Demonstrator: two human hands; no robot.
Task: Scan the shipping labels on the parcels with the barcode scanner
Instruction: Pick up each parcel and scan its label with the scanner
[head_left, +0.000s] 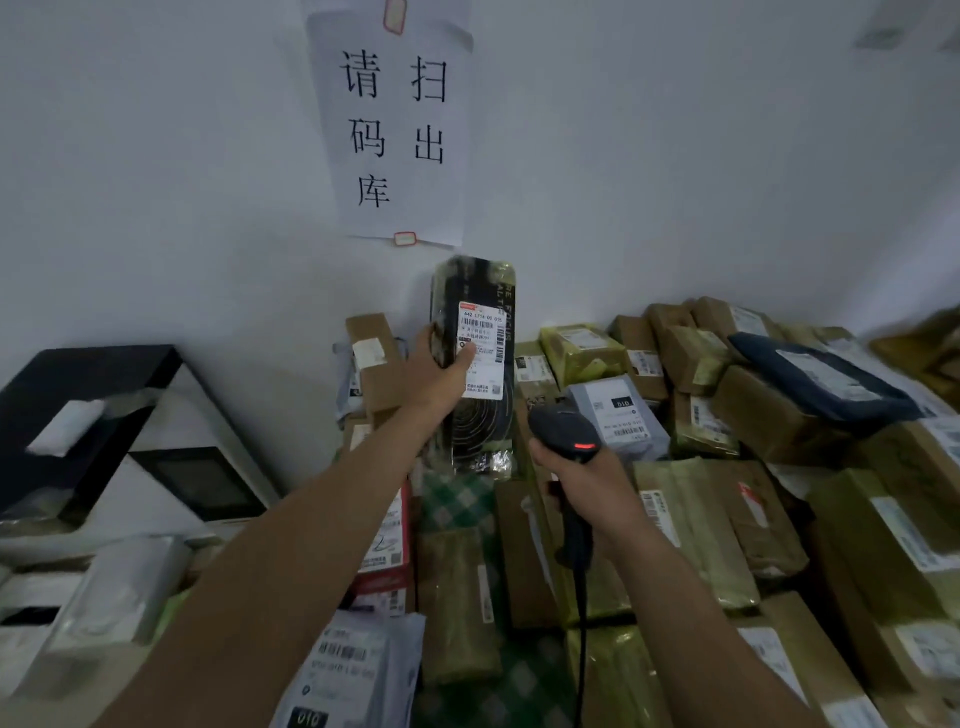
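Far left of the frame you've got a black-and-white machine (104, 426) against the wall, with plastic-wrapped stuff piled below it. At the bottom centre-left there's a white mailer bag (348, 665) with a barcode facing up.

Your left hand (441, 374) is up in the middle of the frame, fingers curled round the left edge of a tall black parcel (475, 441) and holding it upright in front of the wall. The thumb is pressed flat onto its white shipping label (485, 338), which faces you. A paper sign (395, 119) with big black characters hangs on the wall just above.

Just right of and below the parcel, your right hand (587, 483) is wrapped tight round the handle of the black barcode scanner (563, 431). A red light is lit on its back, and its cable (582, 623) drops to the bottom edge.

The rest of the right side is a heap of brown boxes (779, 467), with a grey mailer (618, 415) right behind the scanner and a dark blue bag (821, 379) on top, further right.
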